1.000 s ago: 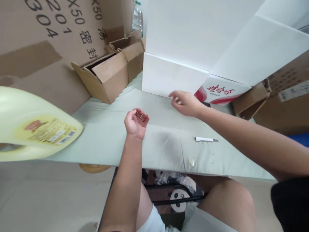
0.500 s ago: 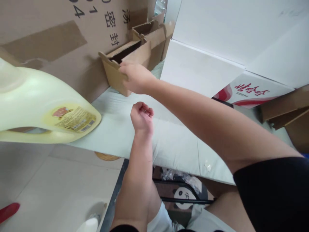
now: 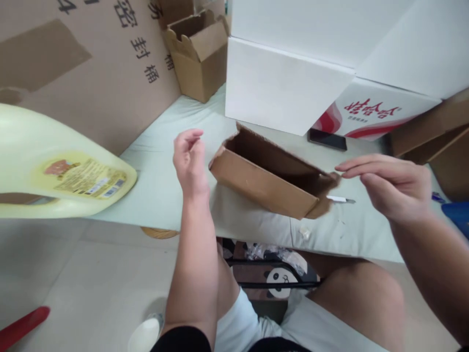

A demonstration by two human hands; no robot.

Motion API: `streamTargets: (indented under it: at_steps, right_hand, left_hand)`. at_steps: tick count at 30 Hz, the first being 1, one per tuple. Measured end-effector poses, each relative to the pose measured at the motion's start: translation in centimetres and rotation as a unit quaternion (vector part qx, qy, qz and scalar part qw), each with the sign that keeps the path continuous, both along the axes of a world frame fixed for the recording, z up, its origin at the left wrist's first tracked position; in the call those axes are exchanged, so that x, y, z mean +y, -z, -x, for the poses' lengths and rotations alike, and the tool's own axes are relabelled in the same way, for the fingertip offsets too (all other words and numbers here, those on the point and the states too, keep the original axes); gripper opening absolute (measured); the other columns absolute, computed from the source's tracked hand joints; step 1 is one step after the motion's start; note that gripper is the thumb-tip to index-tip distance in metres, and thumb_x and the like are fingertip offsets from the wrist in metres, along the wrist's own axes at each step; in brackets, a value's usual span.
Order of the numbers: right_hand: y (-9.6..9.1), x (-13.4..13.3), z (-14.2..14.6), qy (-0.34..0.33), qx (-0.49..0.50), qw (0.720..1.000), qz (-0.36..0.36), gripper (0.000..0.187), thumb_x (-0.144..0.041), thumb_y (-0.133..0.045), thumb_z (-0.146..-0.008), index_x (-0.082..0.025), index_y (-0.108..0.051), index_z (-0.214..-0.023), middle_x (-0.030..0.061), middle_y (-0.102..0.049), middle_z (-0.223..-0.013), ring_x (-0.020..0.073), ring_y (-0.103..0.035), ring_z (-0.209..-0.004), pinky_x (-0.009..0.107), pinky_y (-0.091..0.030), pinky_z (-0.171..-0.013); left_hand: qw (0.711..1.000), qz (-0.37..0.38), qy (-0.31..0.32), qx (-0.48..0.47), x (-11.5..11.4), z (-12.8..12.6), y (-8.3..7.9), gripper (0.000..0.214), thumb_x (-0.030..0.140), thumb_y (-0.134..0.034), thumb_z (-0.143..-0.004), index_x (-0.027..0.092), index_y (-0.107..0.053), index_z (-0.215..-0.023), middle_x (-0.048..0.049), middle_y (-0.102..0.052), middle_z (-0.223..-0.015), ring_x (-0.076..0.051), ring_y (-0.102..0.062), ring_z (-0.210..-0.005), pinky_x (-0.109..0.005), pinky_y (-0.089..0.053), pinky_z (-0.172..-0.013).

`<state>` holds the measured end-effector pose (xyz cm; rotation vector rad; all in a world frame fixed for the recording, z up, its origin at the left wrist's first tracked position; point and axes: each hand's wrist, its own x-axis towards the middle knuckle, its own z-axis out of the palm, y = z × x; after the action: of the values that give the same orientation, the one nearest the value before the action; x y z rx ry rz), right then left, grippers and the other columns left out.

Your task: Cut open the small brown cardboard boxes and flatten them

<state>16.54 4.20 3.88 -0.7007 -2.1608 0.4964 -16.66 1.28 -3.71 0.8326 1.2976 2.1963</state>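
A small open brown cardboard box lies on its side on the pale green table cover, between my two hands. My left hand is raised just left of the box's end, fingers loosely curved, holding nothing. My right hand hovers at the box's right end. Its fingers are stretched out, with the tips close to the end flap; I cannot tell whether they touch it.
A pale yellow jug lies at the left table edge before a large printed carton. Behind are an open brown carton, a white box, a black phone and a white pen-like tool.
My right hand reached to the cartons at the back left, and one small box now lies in front of me. The hand has drawn back right; my left hand has lifted and loosened.
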Motion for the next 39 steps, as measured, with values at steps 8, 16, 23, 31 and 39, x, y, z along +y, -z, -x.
streamTargets:
  at_steps: [8, 16, 23, 31, 39]
  right_hand:
    - [3.1, -2.5, -2.1, 0.057, 0.011, 0.998, -0.029, 0.017, -0.020, -0.061, -0.090, -0.028, -0.074, -0.097, 0.0051, -0.073, -0.103, 0.0228, -0.071, -0.102, 0.041, -0.059, -0.091]
    - [2.3, -4.9, -2.9, 0.150, -0.112, 0.982, 0.014, 0.015, -0.037, -0.064, -0.093, -0.028, -0.072, -0.100, 0.0082, -0.069, -0.123, 0.0358, -0.058, -0.131, 0.058, -0.050, -0.112]
    - [1.9, -5.8, -3.5, 0.015, -0.150, 0.989, -0.005, 0.032, -0.056, -0.050, -0.101, -0.036, -0.074, -0.092, -0.0003, -0.075, -0.110, 0.0352, -0.046, -0.146, 0.071, -0.012, -0.131]
    - [3.0, -5.7, -3.9, 0.130, -0.088, 0.986, 0.048, 0.024, -0.037, -0.053, -0.100, -0.038, -0.077, -0.098, -0.0036, -0.065, -0.142, 0.0401, -0.033, -0.155, 0.079, -0.011, -0.125]
    - [2.6, -6.2, -4.1, 0.099, -0.076, 0.987, 0.097, 0.056, -0.068, -0.067, -0.086, -0.041, -0.062, -0.135, -0.0025, -0.042, -0.164, 0.0410, -0.011, -0.162, 0.073, -0.023, -0.128]
  left_hand:
    - [0.973, 0.049, 0.216, 0.063, 0.6, -5.4, -0.2, 0.038, 0.052, -0.082, -0.074, 0.023, -0.077, -0.098, -0.0048, -0.072, -0.101, -0.024, -0.067, -0.104, -0.029, -0.053, -0.093]
    - [0.983, -0.010, 0.177, -0.036, 1.4, -7.1, 0.0, 0.037, 0.051, -0.077, -0.081, 0.018, -0.075, -0.099, -0.0042, -0.073, -0.104, -0.019, -0.067, -0.099, -0.029, -0.054, -0.092]
    - [0.982, -0.007, 0.183, -0.050, 1.5, -8.4, -0.4, 0.040, 0.056, -0.067, -0.083, 0.018, -0.071, -0.095, -0.0081, -0.072, -0.108, -0.026, -0.065, -0.112, -0.038, -0.050, -0.107]
    - [0.978, -0.027, 0.205, -0.015, 0.9, -8.2, 0.7, 0.034, 0.053, -0.069, -0.084, 0.024, -0.082, -0.095, -0.0022, -0.077, -0.109, -0.023, -0.066, -0.114, -0.037, -0.050, -0.109]
    - [0.945, 0.068, 0.297, 0.119, -0.1, -7.2, -0.2, 0.074, 0.075, -0.043, -0.083, 0.015, -0.085, -0.098, -0.0145, -0.070, -0.117, -0.034, -0.060, -0.120, -0.046, -0.048, -0.112]
